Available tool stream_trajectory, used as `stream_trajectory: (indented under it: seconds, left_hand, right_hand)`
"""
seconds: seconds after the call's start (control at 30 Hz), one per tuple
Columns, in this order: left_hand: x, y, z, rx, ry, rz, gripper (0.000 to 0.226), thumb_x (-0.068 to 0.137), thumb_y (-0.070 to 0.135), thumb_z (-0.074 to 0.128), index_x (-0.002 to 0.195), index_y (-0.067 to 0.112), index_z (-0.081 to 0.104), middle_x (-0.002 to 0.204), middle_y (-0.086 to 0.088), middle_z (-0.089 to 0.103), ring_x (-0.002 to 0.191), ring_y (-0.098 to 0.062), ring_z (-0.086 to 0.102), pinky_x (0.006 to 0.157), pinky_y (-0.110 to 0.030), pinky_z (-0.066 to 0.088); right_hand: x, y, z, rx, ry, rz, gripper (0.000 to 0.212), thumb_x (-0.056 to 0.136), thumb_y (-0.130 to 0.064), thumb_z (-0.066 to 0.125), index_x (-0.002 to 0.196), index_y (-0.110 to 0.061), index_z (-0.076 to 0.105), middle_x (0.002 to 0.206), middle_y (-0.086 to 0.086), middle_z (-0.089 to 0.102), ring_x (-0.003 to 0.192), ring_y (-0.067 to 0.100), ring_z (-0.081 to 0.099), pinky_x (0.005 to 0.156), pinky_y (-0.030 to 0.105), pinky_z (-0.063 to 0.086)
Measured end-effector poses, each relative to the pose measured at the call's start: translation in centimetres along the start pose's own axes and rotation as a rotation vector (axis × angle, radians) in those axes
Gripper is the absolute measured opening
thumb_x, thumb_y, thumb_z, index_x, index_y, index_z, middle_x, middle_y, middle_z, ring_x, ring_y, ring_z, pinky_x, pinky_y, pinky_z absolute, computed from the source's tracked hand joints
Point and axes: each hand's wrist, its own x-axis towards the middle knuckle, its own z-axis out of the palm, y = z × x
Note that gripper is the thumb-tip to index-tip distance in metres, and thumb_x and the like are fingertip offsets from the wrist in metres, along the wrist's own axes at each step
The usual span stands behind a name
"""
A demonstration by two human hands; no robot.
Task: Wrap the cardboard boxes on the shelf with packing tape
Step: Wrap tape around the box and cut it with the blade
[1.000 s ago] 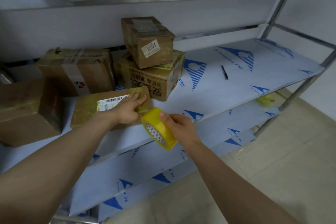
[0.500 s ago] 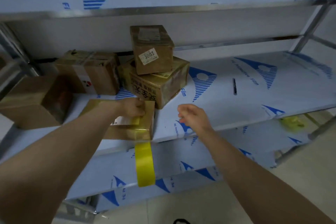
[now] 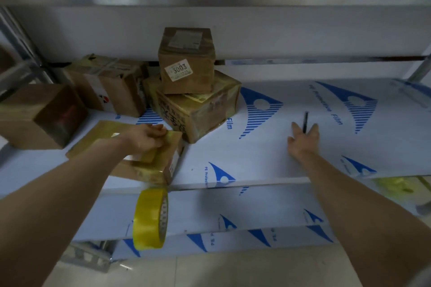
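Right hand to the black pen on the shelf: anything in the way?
Nothing visible. The right hand is open, fingers spread over the shelf. The black pen lies on bare film with its near end between two fingertips. The stacked boxes stand off to the left, out of that path.
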Motion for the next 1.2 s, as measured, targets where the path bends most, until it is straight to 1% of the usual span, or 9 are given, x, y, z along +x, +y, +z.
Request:
stream_trajectory:
  seconds: [0.1,0.17,0.27,0.4,0.6,0.73,0.93,1.03,1.2]
  left_hand:
    - [0.2,-0.2,0.0,0.011,0.034,-0.012,0.043,0.096,0.019,0.054,0.138,0.018,0.048,0.152,0.004,0.032,0.142,-0.015,0.025,0.109,-0.016,0.012]
    - [0.3,-0.5,0.2,0.002,0.045,-0.018,0.043,0.095,0.017,0.055,0.138,0.018,0.048,0.152,0.004,0.032,0.142,-0.015,0.024,0.111,-0.017,0.011]
    - [0.2,-0.7,0.4,-0.034,0.051,-0.024,0.043,0.095,0.016,0.055,0.137,0.018,0.049,0.152,0.004,0.033,0.143,-0.014,0.023,0.113,-0.019,0.009]
    - [0.0,-0.8,0.5,-0.043,0.048,-0.010,0.042,0.095,0.017,0.056,0.136,0.017,0.050,0.152,0.003,0.033,0.142,-0.015,0.025,0.117,-0.022,0.010]
    - [-0.7,-0.9,0.4,-0.014,0.061,-0.010,0.042,0.096,0.023,0.051,0.138,0.027,0.049,0.155,0.005,0.024,0.142,-0.018,0.024,0.115,-0.023,0.015]
    - [-1.0,-1.4,0.4,-0.028,0.132,-0.023,0.042,0.091,0.025,0.058,0.133,0.025,0.054,0.139,-0.008,0.031,0.132,-0.025,0.030,0.103,-0.018,0.023]
    - [-1.8,-1.8,-0.4,-0.031,0.118,-0.002,0.083,0.086,0.014,0.058,0.153,0.021,0.010,0.141,-0.014,0.036,0.132,-0.030,0.034,0.112,-0.034,0.029]
    - [-2.0,-2.6,-0.2,-0.103,0.116,0.021,0.092,0.083,0.009,0.062,0.153,0.012,0.002,0.142,-0.015,0.039,0.130,-0.029,0.038,0.109,-0.033,0.033]
    - [-2.2,-4.1,-0.8,-0.395,-0.010,0.099,0.079,0.089,-0.005,0.048,0.153,0.013,0.007,0.120,0.003,0.047,0.108,-0.016,0.046,0.081,-0.018,0.038]
  right_hand:
    - [2.1,0.7,-0.6,-0.164,-0.131,0.006,0.050,0.102,-0.028,0.036,0.150,-0.024,0.022,0.157,0.014,-0.020,0.146,0.032,-0.004,0.119,0.040,0.008]
    - [2.7,0.6,-0.6,-0.298,-0.163,-0.018,0.045,0.103,-0.027,0.032,0.145,-0.014,0.032,0.155,0.023,0.003,0.141,0.037,0.016,0.116,0.042,0.022]
    - [2.5,-0.4,-0.6,-0.402,-0.022,-0.069,0.032,0.101,-0.012,0.037,0.123,0.006,0.053,0.123,0.028,0.054,0.111,0.038,0.054,0.093,0.041,0.046]
    - [1.6,-1.7,-1.0,-0.445,0.054,-0.063,0.025,0.094,0.002,0.047,0.117,0.007,0.056,0.106,0.023,0.064,0.099,0.036,0.062,0.081,0.039,0.051]
    - [-1.2,-3.8,-0.6,0.197,0.160,0.138,0.041,0.088,-0.001,0.058,0.125,0.006,0.042,0.120,0.028,0.056,0.110,0.041,0.055,0.088,0.042,0.046]
    - [-6.6,-9.2,2.5,0.589,0.185,0.073,0.020,0.084,-0.016,0.053,0.102,-0.010,0.062,0.089,0.011,0.060,0.087,0.033,0.061,0.083,0.042,0.051]
    - [-15.7,-19.2,5.8,1.100,-0.439,-0.031,0.023,0.095,0.003,0.038,0.081,-0.008,0.051,0.064,0.011,0.054,0.046,0.014,0.054,0.045,0.025,0.046]
    - [-16.8,-22.4,6.8,1.168,-0.661,0.043,0.018,0.097,0.003,0.039,0.084,-0.005,0.047,0.077,0.021,0.059,0.060,0.023,0.063,0.062,0.032,0.057]
    - [-16.5,-23.2,9.3,1.099,-0.561,0.081,0.023,0.099,0.003,0.038,0.079,-0.004,0.045,0.082,0.018,0.055,0.066,0.021,0.060,0.073,0.031,0.055]
